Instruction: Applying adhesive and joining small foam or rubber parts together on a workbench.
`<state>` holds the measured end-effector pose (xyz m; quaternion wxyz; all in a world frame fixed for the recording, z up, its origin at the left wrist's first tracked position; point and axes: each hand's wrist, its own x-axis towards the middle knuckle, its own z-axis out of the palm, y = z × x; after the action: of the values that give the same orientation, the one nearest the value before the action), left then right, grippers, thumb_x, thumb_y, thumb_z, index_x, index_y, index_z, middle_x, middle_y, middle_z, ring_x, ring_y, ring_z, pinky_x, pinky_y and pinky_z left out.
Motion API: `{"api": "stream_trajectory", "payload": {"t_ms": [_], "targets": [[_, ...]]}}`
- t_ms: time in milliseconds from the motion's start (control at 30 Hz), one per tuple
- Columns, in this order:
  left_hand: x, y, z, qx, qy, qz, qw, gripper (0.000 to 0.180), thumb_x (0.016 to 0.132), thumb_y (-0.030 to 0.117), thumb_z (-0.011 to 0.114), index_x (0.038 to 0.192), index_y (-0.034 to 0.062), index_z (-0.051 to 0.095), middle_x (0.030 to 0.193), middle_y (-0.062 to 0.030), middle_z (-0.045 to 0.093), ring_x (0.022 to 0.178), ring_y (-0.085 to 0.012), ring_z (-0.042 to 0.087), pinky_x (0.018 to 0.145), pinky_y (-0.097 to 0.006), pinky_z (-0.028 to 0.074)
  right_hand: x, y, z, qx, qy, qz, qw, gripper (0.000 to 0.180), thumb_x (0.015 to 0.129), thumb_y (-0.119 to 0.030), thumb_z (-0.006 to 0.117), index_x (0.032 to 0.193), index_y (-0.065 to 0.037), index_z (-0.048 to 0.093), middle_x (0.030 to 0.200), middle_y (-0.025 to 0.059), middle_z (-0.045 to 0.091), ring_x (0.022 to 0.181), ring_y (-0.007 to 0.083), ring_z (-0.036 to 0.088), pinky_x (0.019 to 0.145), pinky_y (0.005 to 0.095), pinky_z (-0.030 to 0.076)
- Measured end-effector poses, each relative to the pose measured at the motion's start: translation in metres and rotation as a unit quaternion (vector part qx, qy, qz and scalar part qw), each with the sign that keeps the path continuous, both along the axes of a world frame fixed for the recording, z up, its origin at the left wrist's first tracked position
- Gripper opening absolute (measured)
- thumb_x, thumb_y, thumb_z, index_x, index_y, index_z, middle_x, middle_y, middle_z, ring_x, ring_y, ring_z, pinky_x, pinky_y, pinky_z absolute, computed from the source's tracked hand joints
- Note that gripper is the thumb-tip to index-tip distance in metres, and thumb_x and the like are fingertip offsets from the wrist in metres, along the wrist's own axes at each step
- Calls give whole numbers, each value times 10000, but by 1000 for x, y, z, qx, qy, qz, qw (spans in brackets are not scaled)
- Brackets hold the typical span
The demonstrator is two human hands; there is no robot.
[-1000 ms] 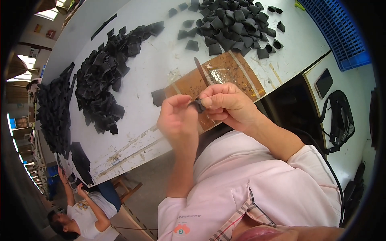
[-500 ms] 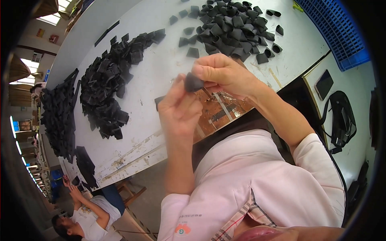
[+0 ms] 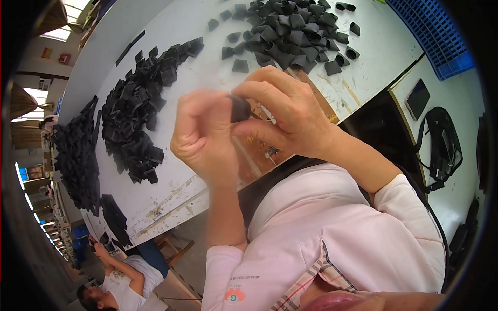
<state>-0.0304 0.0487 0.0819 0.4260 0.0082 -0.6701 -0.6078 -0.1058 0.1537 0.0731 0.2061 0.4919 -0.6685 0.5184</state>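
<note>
Between my hands I hold a small black folded piece (image 3: 239,108), its far end partly covered by fingers. My left hand (image 3: 203,132) pinches its left side, slightly smeared by motion. The thumb and fingers of my right hand (image 3: 290,111) close on the piece from the right. Beyond my hands lies a heap of similar black tube-shaped pieces (image 3: 290,31), some showing open ends. To the left is a long pile of flat black pieces (image 3: 132,103).
A brown board (image 3: 259,160) lies under my hands at the edge of the white table (image 3: 192,103). More black strips (image 3: 78,155) are stacked far left. At right are a blue crate (image 3: 430,39), a phone (image 3: 417,98) and a black mesh bag (image 3: 443,147). Another person (image 3: 122,274) sits lower left.
My left hand has turned and shifted left, its fingers now curled over the black piece. My right hand has turned, its thumb now below the piece. The view has shifted slightly.
</note>
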Motion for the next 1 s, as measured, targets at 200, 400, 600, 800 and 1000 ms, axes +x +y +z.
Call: {"api": "stream_trajectory", "payload": {"t_ms": [200,400,600,800,1000], "targets": [[3,4,1,271,55,-48,960,103,877,75,489,881,-27,504,827,-90,550,781,-143,540,767,-276,450,-2,-1,9,27,46,-29,998,218,645,-89,676,827,-30,573,738,66,525,644,206,534,506,287,440],[9,11,-8,286,36,-29,957,99,878,71,485,873,-27,490,839,-90,546,802,-154,539,783,-291,444,-8,1,-2,51,83,-3,995,124,609,-77,614,667,-68,505,656,28,457,606,175,491,474,281,416],[7,11,-11,299,19,-28,954,106,883,78,479,866,-27,485,839,-92,540,799,-143,521,780,-279,425,-8,2,0,78,71,-11,994,126,633,-96,614,678,-66,501,660,30,470,595,184,501,455,288,408],[3,13,-12,330,40,-38,942,132,895,107,466,874,-22,477,847,-97,538,804,-149,518,796,-285,416,-3,1,10,94,40,1,995,128,687,-86,614,766,-52,520,658,42,483,579,195,511,455,291,403],[1,14,-18,231,28,-28,972,126,879,99,496,919,-19,478,914,-105,543,828,-140,513,776,-264,414,-6,-4,-3,20,-28,25,999,92,728,-81,605,721,-43,521,627,63,494,568,210,522,462,311,410]]}}
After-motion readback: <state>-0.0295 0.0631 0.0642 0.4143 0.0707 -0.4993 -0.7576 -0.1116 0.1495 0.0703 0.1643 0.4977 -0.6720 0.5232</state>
